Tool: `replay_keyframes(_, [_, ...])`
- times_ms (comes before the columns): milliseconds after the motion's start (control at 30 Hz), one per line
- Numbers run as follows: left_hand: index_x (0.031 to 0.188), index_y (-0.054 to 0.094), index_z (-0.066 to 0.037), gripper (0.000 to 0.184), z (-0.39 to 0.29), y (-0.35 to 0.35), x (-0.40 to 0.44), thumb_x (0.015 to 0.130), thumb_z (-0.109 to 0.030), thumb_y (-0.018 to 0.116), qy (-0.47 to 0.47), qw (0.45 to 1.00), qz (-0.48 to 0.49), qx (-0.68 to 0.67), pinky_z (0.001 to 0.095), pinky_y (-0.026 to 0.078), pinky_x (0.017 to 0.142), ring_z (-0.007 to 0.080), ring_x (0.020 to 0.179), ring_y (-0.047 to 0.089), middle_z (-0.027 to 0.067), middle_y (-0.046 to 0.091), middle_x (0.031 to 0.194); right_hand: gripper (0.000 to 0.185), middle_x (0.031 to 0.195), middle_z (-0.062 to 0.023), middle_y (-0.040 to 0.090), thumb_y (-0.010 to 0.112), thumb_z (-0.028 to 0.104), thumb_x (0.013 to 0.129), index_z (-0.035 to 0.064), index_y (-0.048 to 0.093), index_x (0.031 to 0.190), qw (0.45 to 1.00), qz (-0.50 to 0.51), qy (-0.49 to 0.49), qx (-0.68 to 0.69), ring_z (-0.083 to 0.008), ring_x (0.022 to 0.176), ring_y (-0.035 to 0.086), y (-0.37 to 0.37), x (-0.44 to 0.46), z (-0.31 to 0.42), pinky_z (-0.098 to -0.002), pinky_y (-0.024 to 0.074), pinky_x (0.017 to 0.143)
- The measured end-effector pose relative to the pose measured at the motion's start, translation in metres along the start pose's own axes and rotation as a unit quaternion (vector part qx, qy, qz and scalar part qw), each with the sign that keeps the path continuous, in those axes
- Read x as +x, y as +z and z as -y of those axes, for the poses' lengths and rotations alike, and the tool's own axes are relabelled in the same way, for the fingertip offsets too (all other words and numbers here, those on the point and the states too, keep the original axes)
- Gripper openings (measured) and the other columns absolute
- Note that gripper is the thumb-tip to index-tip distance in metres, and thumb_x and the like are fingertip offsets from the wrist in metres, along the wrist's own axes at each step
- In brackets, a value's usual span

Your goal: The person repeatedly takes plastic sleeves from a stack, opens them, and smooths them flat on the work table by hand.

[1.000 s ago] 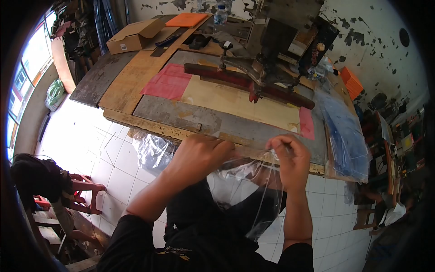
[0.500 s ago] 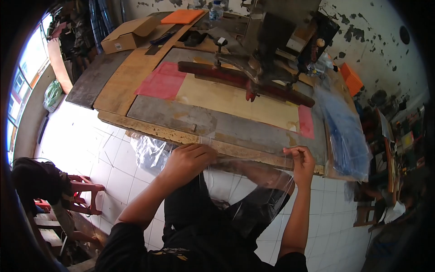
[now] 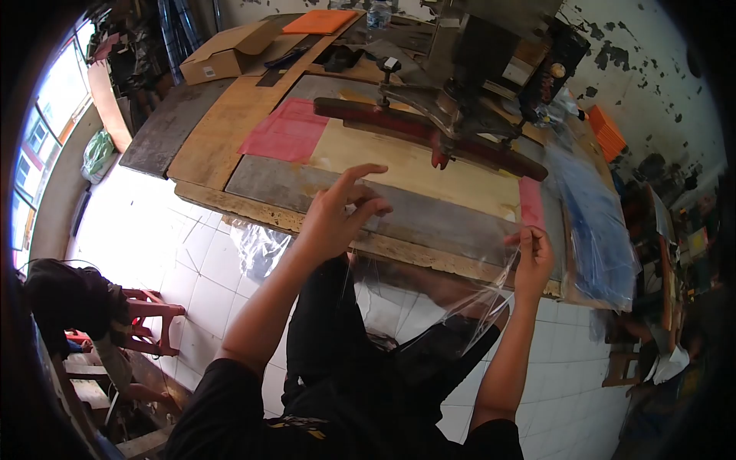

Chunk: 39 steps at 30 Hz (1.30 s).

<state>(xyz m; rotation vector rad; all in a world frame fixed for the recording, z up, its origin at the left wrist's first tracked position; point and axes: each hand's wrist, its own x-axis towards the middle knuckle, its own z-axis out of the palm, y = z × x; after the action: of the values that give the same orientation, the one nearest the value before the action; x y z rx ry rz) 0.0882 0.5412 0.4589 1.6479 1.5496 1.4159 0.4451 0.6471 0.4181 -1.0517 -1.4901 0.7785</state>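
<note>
A clear plastic sheet (image 3: 479,307) hangs in front of the table edge, over my lap. My right hand (image 3: 535,257) pinches its right side between thumb and fingers, and creases run down from that grip. Over the table's front edge is my left hand (image 3: 337,217), its index finger stretched forward and its thumb apart from it. Nothing is plainly held there; the transparent film near those fingers is hard to make out. Beyond my hands, a cream sheet (image 3: 414,165) with a pink piece (image 3: 287,130) at its left lies under the red-edged bar (image 3: 360,115) of a machine.
Blue-tinted plastic sheets (image 3: 590,230) lie stacked at the table's right. A cardboard box (image 3: 230,54) and an orange item (image 3: 320,21) stand at the back left. Crumpled clear plastic (image 3: 259,247) hangs below the front edge. Another person (image 3: 77,307) is low at the left, near a red stool (image 3: 157,310).
My left hand has risen and moved forward over the table, its fingers spreading. My right hand has shifted slightly right and up, still pinching the plastic, which now hangs in tighter creases.
</note>
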Motion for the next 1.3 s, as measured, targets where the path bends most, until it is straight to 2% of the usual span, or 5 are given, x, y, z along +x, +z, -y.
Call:
replay_keyframes(167, [0.146,0.051,-0.005,0.046,0.023,0.003,0.008,0.103,-0.007,0.070,-0.049,0.994,0.047,-0.089,0.0289,0.055,0.090,0.0119,0.094,0.074,0.0085,0.082,0.101,0.027,0.087,-0.0063,0.076,0.068,0.026,0.107,-0.0009,0.071,0.107,0.997,0.028,0.063,-0.041,-0.0121,0.083,0.069,-0.004,0.002,-0.006,-0.0266,0.0501,0.082])
replay_keyframes(367, [0.132,0.053,-0.001,0.033,0.034,0.003,-0.005,0.103,-0.003,0.069,-0.062,0.976,0.065,-0.199,0.0304,0.056,0.091,0.0155,0.096,0.076,0.0139,0.081,0.099,0.028,0.087,-0.0059,0.076,0.069,0.027,0.107,-0.0008,0.072,0.107,0.996,0.017,0.087,-0.026,-0.0110,0.083,0.068,0.001,-0.002,-0.003,-0.0267,0.0497,0.081])
replay_keyframes(700, [0.137,0.053,-0.001,0.039,0.027,0.008,-0.006,0.103,-0.006,0.072,-0.084,0.983,0.032,-0.162,0.0307,0.057,0.088,0.0161,0.096,0.077,0.0122,0.080,0.097,0.027,0.086,-0.0063,0.076,0.068,0.026,0.108,-0.0007,0.072,0.107,0.996,0.001,0.084,-0.034,-0.0118,0.084,0.069,0.001,-0.003,-0.004,-0.0270,0.0505,0.081])
replay_keyframes(967, [0.108,0.074,0.007,0.023,0.012,0.016,-0.010,0.106,-0.016,0.069,-0.141,0.984,-0.040,-0.105,0.0289,0.059,0.087,0.0144,0.093,0.077,0.0114,0.081,0.092,0.028,0.089,-0.0077,0.076,0.068,0.028,0.108,-0.0005,0.070,0.108,0.997,-0.001,0.071,0.005,-0.0144,0.086,0.070,-0.007,-0.004,-0.011,-0.0291,0.0515,0.086])
replay_keyframes(1300, [0.106,0.077,0.005,0.024,-0.006,0.013,-0.012,0.106,-0.018,0.069,-0.096,0.988,-0.061,-0.106,0.0271,0.058,0.081,0.0116,0.087,0.077,0.0119,0.083,0.092,0.034,0.092,-0.0080,0.075,0.071,0.034,0.106,0.0000,0.069,0.106,0.998,0.012,0.045,0.039,-0.0164,0.090,0.069,-0.017,-0.006,-0.012,-0.0313,0.0511,0.091])
